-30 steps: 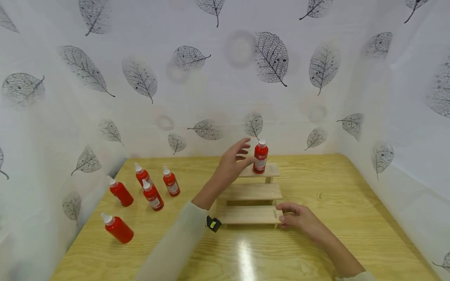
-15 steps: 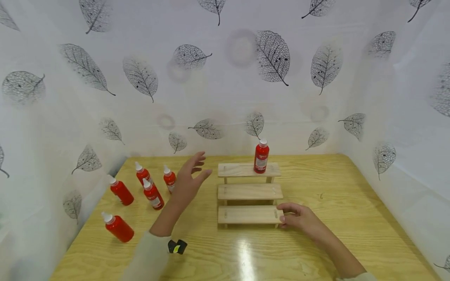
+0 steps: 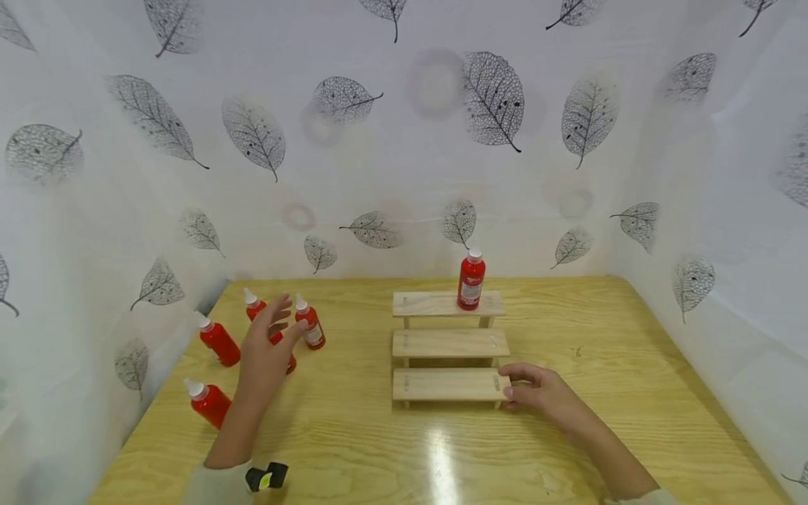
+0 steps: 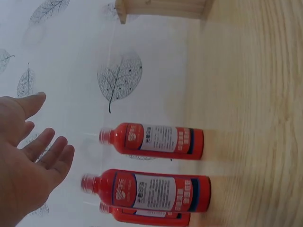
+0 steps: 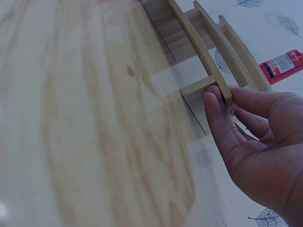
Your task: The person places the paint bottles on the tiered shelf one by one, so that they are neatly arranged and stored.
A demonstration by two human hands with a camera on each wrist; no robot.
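Note:
My left hand point(image 3: 265, 354), fingers spread and holding nothing, is over the group of red squeeze bottles at the left. It partly hides one bottle point(image 3: 290, 363) in the head view; another bottle point(image 3: 312, 330) stands just right of its fingertips. In the left wrist view a gap separates the hand point(image 4: 35, 165) from the nearest labelled bottle point(image 4: 154, 191). My right hand point(image 3: 546, 396) pinches the right end of the lowest board of a three-step wooden rack point(image 3: 451, 384). Thumb and fingers grip that board's edge in the right wrist view. On the top step stands one red bottle point(image 3: 470, 284).
More red bottles with white pointed caps stand at the left, one farther back point(image 3: 218, 342) and one nearer the front point(image 3: 210, 403). The wooden table point(image 3: 353, 449) is enclosed by a white leaf-print curtain point(image 3: 391, 154) behind and at both sides.
My left hand has moved away from the bottle on the top step, leftward and down to the bottle group, staying unoccupied. My right hand keeps its grip on the rack's lowest board.

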